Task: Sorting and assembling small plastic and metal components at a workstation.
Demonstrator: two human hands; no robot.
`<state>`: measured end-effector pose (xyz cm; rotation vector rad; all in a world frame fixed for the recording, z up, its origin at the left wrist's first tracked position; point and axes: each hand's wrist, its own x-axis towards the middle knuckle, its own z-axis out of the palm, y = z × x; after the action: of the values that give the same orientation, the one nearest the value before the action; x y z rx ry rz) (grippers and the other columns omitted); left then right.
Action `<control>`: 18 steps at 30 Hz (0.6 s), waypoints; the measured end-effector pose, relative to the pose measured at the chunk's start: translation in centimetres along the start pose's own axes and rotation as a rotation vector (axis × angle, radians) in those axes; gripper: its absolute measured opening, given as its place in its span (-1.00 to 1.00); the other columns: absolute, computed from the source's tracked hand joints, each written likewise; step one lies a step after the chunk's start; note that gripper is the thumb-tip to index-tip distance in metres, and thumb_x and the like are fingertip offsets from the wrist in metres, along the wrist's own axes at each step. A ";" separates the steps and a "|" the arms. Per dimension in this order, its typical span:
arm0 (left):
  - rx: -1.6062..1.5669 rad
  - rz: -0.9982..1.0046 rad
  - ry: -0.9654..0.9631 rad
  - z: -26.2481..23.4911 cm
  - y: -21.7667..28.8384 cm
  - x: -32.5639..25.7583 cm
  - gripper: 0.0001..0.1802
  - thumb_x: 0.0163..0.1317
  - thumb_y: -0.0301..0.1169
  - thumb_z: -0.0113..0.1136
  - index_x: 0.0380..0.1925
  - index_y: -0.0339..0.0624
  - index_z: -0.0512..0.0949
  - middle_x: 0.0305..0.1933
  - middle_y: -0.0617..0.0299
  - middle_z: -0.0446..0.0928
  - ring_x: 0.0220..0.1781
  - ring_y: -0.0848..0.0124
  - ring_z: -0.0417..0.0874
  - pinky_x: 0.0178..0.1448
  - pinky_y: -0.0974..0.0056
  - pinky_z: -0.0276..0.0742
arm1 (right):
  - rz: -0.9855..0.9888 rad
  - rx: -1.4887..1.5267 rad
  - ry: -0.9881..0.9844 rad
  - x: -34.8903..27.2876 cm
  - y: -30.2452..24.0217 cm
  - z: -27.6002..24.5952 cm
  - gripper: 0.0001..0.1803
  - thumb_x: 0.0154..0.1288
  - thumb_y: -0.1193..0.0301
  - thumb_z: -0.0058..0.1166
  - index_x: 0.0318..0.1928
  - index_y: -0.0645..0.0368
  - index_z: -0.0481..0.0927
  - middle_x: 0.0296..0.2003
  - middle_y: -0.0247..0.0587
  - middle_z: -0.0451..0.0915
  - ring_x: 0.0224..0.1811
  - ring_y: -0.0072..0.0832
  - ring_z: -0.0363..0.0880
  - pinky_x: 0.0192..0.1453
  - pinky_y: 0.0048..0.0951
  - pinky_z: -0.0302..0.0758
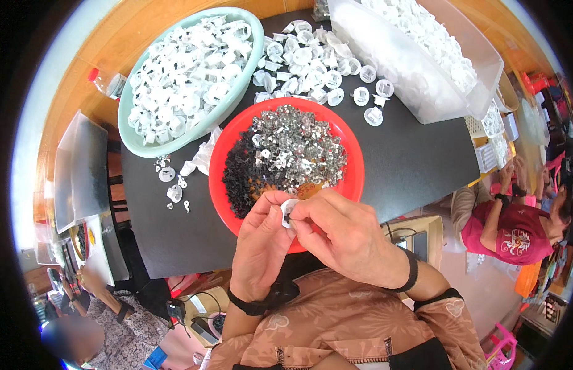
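Both hands meet over the near rim of the round red plastic bowl [354, 169]: the left hand [261, 243] and right hand [345, 237] pinch one small white round plastic piece [289, 213] between their fingertips. Just beyond them lie glinting metal clips [298, 148] and matte black bits [240, 179].

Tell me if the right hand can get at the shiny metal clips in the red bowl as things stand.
Probably yes. The right hand sits at the red bowl's near rim, the metal clips lie uncovered just beyond it, though its fingers now pinch a small white part with the left hand.
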<state>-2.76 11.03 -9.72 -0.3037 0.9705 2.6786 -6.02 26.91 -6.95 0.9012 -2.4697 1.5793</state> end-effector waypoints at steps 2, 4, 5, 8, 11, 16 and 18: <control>-0.025 0.016 -0.012 0.0 0.1 0.0 -0.75 0.39 -0.33 0.08 -0.05 -0.24 0.42 -0.07 0.18 0.52 -0.01 0.41 0.55 0.13 0.25 0.46 | 0.002 -0.005 -0.008 0.1 -0.2 0.0 -0.81 0.18 0.58 0.14 -0.18 0.24 0.46 -0.39 -0.09 0.40 -0.43 -0.14 0.54 -0.39 -0.22 0.49; -0.046 0.041 -0.029 0.1 0.3 -0.2 -0.81 0.39 -0.38 0.08 -0.08 -0.22 0.45 -0.10 0.21 0.54 -0.04 0.44 0.55 0.08 0.26 0.48 | -0.008 -0.012 -0.018 0.0 -0.7 -0.1 -0.81 0.19 0.58 0.14 -0.18 0.23 0.46 -0.39 -0.09 0.41 -0.43 -0.14 0.54 -0.39 -0.22 0.49; -0.054 0.069 -0.043 -0.1 0.2 -0.5 -0.84 0.38 -0.41 0.09 -0.11 -0.20 0.45 -0.11 0.21 0.55 -0.05 0.45 0.55 0.06 0.27 0.48 | -0.020 -0.017 -0.033 0.2 -0.9 0.0 -0.81 0.19 0.57 0.14 -0.18 0.23 0.46 -0.39 -0.09 0.41 -0.44 -0.14 0.54 -0.39 -0.22 0.49; -0.056 0.092 -0.065 -0.6 -0.7 0.2 -0.90 0.35 -0.48 0.10 -0.15 -0.14 0.45 -0.12 0.27 0.54 -0.09 0.47 0.55 0.00 0.30 0.49 | -0.020 -0.022 -0.016 0.1 -0.4 -0.1 -0.80 0.19 0.56 0.15 -0.18 0.22 0.46 -0.38 -0.11 0.43 -0.43 -0.14 0.55 -0.40 -0.23 0.50; -0.064 0.099 -0.022 -0.3 -1.4 0.2 -0.90 0.34 -0.50 0.13 -0.17 -0.11 0.46 -0.12 0.33 0.52 -0.08 0.51 0.52 0.00 0.35 0.46 | -0.003 -0.017 -0.022 0.2 -0.1 -0.2 -0.79 0.19 0.55 0.17 -0.18 0.22 0.46 -0.36 -0.12 0.46 -0.40 -0.15 0.57 -0.41 -0.25 0.52; 0.063 0.151 0.063 -0.2 -0.8 0.0 -0.93 0.33 -0.52 0.12 -0.21 -0.15 0.49 -0.15 0.32 0.52 -0.11 0.51 0.54 -0.04 0.36 0.49 | 0.052 -0.011 -0.048 0.5 -0.6 0.0 -0.79 0.17 0.57 0.19 -0.17 0.21 0.51 -0.38 -0.12 0.53 -0.43 -0.20 0.59 -0.41 -0.31 0.53; 0.078 0.139 0.076 -0.9 -0.6 -1.0 -0.93 0.34 -0.51 0.12 -0.20 -0.16 0.49 -0.15 0.30 0.52 -0.09 0.50 0.54 -0.02 0.34 0.51 | 0.050 0.034 -0.115 0.7 -1.3 0.1 -0.80 0.17 0.57 0.19 -0.18 0.22 0.53 -0.41 -0.13 0.53 -0.45 -0.24 0.59 -0.41 -0.35 0.53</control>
<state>-1.57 10.76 -10.46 -0.3346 1.1550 2.7628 -5.88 26.11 -5.72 0.9691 -2.5694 1.6337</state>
